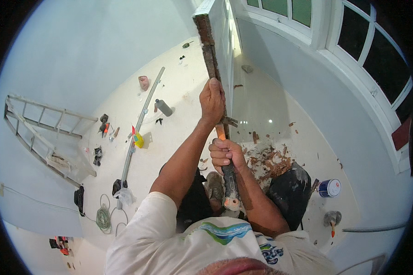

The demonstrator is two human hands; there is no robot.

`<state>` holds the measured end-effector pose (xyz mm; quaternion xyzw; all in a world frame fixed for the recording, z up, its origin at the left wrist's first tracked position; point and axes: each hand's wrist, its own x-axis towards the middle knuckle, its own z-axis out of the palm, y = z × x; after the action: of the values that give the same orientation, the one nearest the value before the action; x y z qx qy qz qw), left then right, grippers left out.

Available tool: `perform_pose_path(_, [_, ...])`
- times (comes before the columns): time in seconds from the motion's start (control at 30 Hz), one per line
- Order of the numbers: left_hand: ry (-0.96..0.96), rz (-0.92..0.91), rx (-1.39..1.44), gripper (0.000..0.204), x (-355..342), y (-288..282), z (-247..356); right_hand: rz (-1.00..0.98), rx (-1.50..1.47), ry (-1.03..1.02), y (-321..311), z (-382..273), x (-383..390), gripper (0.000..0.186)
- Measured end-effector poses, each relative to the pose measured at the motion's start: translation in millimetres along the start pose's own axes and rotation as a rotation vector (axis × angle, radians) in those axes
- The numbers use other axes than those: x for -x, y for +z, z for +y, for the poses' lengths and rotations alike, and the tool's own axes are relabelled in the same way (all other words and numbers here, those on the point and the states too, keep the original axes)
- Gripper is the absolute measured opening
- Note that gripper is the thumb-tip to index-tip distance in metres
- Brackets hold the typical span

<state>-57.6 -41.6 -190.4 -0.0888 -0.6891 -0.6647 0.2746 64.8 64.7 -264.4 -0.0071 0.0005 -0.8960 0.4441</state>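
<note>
A white door [221, 34] stands edge-on in front of me, its narrow edge [207, 48] rough, brown and worn. My left hand [212, 101] is closed around that edge, thumb up; whether a small tool is also under its fingers is hidden. Just below, my right hand [228, 155] grips a claw hammer [231, 183] by its black and orange handle. The hammer's metal head [229, 121] is close against the door edge, right under my left hand. The butt of the handle points back toward my body.
Brown wood scraps and debris [270, 162] lie on the floor right of my feet. A paint can [329, 188] and a trowel [332, 220] are farther right. Leftward are a ladder [46, 133], a long metal bar [142, 119], a grey bottle [163, 107] and coiled cord [103, 219].
</note>
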Motion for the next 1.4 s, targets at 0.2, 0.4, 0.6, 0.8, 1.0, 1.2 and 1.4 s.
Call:
perform_pose_path(0.2, [0.009, -0.05, 0.026, 0.047, -2, 3, -7, 0.454, 0.029, -0.198, -36, 30, -17, 0.027])
perform_pose_path(0.4, [-0.028, 0.001, -0.009, 0.046, -1, 5, 5, 0.142, 0.196, -0.106, 5, 5, 3, 0.019])
perform_pose_path(0.6, [0.063, -0.046, 0.018, 0.045, -4, 7, -11, 0.494, 0.006, -0.185, -34, 27, -20, 0.021])
perform_pose_path(0.8, [0.03, 0.021, -0.022, 0.044, -4, 5, -5, 0.038, 0.094, -0.048, 9, 6, -3, 0.021])
perform_pose_path(1.0, [-0.219, -0.071, 0.045, 0.047, 19, 1, 38, 0.044, 0.0, -0.067, -24, -2, -4, 0.019])
perform_pose_path(1.2, [-0.639, -0.138, 0.323, 0.05, 29, -3, 111, 0.137, 0.048, -0.18, -42, 4, -6, 0.022])
perform_pose_path(1.4, [-0.726, -0.212, 0.459, 0.049, 30, -18, 132, 0.28, 0.151, -0.205, -15, 4, 3, 0.023])
